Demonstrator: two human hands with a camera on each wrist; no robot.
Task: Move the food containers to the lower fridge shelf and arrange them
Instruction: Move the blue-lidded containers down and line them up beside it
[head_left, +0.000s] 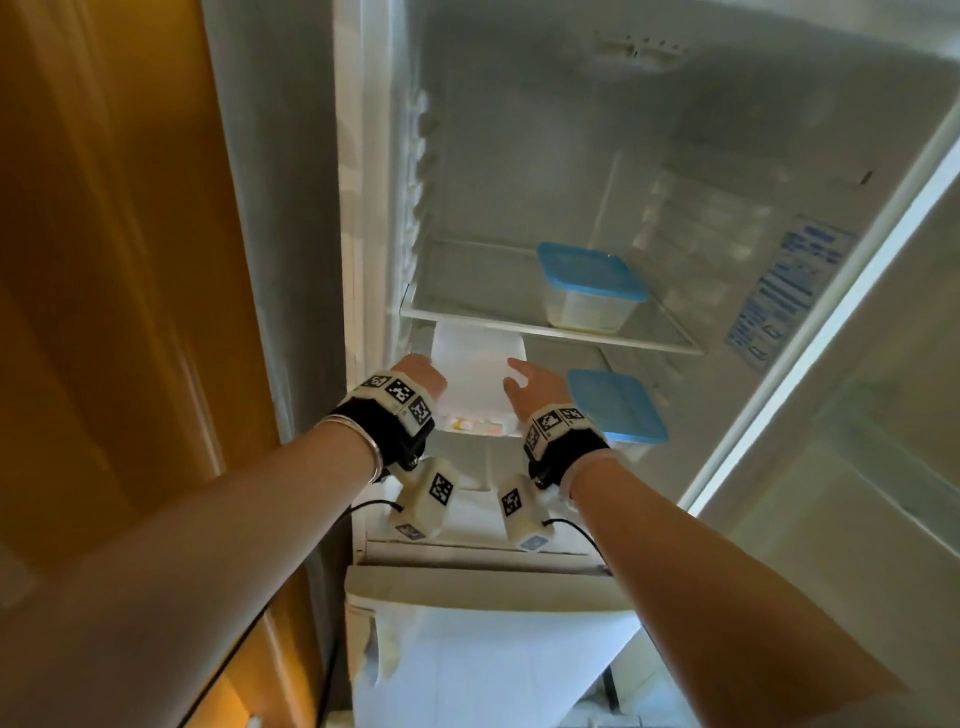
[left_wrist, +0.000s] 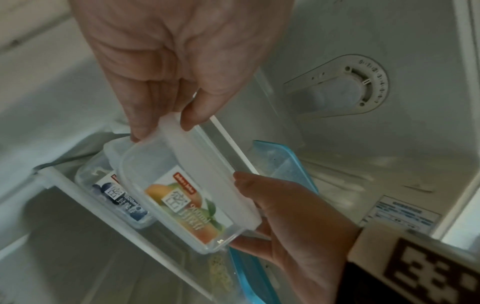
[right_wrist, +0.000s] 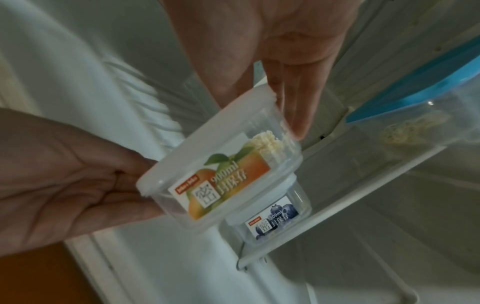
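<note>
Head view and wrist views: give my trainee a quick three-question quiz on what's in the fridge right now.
1. True or false: the clear plastic container with the white lid and orange-fruit label is held between the left hand and the right hand.
2. What stands on the upper glass shelf? A. nothing; B. one blue-lidded clear tub; C. two white-lidded tubs.
3. Which fruit is on the label of the small clear plastic container standing below the held one?

Key: 1 true; 2 B; 3 blueberries.
</note>
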